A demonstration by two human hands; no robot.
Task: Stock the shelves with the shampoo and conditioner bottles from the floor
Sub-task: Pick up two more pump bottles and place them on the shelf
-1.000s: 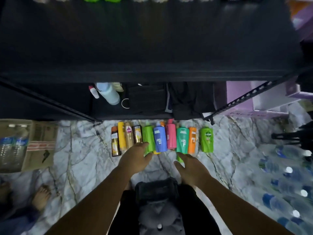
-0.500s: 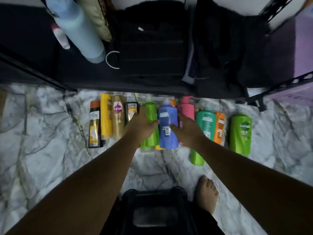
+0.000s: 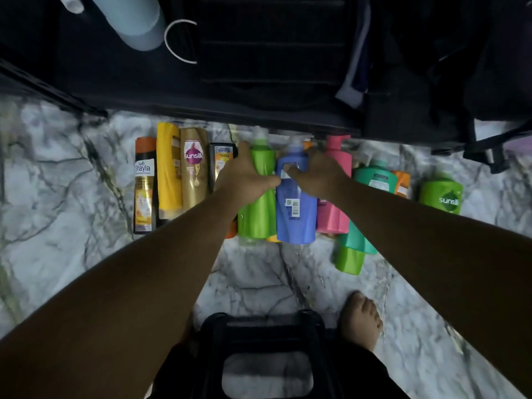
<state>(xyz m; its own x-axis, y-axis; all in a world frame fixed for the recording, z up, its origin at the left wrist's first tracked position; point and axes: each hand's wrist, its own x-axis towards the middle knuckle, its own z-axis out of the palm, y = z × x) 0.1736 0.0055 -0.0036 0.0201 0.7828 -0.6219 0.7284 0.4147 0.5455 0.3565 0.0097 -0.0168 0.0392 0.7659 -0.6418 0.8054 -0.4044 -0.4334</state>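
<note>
Head cam: left hand curled round the tall lime-green plastic bottle, right hand curled round the blue plastic bottle touching it. Both bottles lie mid-row on the white marble floor, just in front of the black metal shelf.

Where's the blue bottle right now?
In the head view the blue bottle sits mid-row on the marble floor, between the tall green bottle on its left and the pink bottle on its right; the right hand grips its top.

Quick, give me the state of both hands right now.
Left hand: grips the tall green bottle.
Right hand: grips the blue bottle.
</note>
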